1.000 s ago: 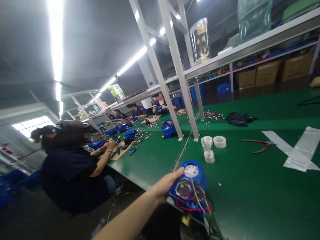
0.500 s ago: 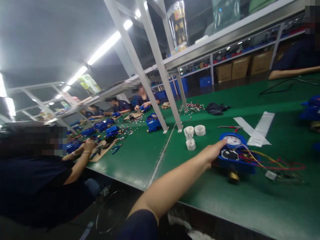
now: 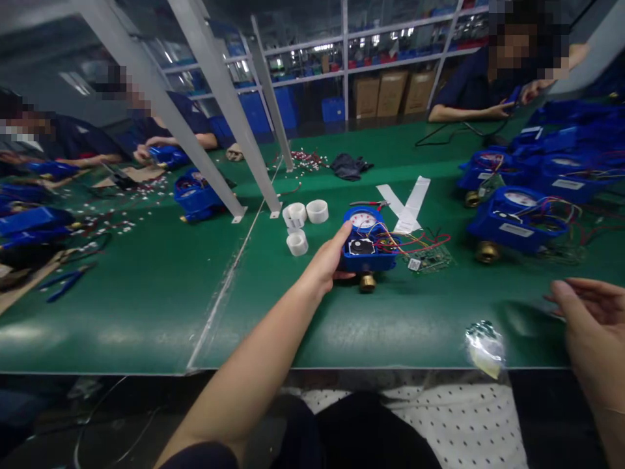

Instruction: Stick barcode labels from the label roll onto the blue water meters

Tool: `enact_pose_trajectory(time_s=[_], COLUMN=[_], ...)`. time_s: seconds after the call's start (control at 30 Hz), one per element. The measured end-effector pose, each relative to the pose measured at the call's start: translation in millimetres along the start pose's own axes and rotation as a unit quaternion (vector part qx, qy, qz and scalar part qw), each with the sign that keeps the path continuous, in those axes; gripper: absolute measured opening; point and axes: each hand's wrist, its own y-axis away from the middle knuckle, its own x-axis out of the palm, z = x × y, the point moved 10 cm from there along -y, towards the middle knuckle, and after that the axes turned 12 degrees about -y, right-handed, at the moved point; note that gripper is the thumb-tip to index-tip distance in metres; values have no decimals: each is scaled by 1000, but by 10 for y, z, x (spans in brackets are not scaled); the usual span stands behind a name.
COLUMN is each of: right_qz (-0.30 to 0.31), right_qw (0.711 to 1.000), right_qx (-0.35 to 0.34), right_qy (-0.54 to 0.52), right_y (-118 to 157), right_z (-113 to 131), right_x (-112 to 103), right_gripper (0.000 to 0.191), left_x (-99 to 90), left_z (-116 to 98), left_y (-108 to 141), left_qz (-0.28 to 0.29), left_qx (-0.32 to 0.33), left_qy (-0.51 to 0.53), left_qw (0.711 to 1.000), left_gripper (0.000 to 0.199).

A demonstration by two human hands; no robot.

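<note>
My left hand [image 3: 332, 260] grips the left side of a blue water meter [image 3: 368, 260], thumb on top by the white dial and fingers beneath. The meter has an open compartment with a black part inside and a brass fitting facing me. Coloured wires run from it to a green circuit board [image 3: 432, 258] on its right. My right hand [image 3: 593, 319] is at the right edge, over the bench front, with its fingers curled together; a small pale sliver shows at the fingertips, too unclear to name. A clear plastic bag [image 3: 485, 345] lies to its left.
White tape rolls [image 3: 297, 241] stand left of the meter. Behind it lie red-handled pliers [image 3: 368, 204] and white strips [image 3: 413, 205]. More blue meters [image 3: 517, 218] crowd the right. Metal posts [image 3: 229, 111] rise from the green bench [image 3: 273, 326]. Co-workers sit across and at left.
My view has swung right and down and levelled out. My right hand and the plastic bag have come into view. My left hand is still on the water meter.
</note>
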Motion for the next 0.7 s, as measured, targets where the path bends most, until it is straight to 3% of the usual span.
enact_pose_trajectory(time_s=[0.7], right_qz=[5], right_qw=[1000], right_qx=[-20], right_qy=[-2], right_y=[-11], right_z=[-8], right_x=[11], right_gripper=[42], left_x=[-8], left_z=[14], left_y=[59], left_qz=[19], left_qx=[29], left_qy=[28], left_qw=[999], left_gripper=[71])
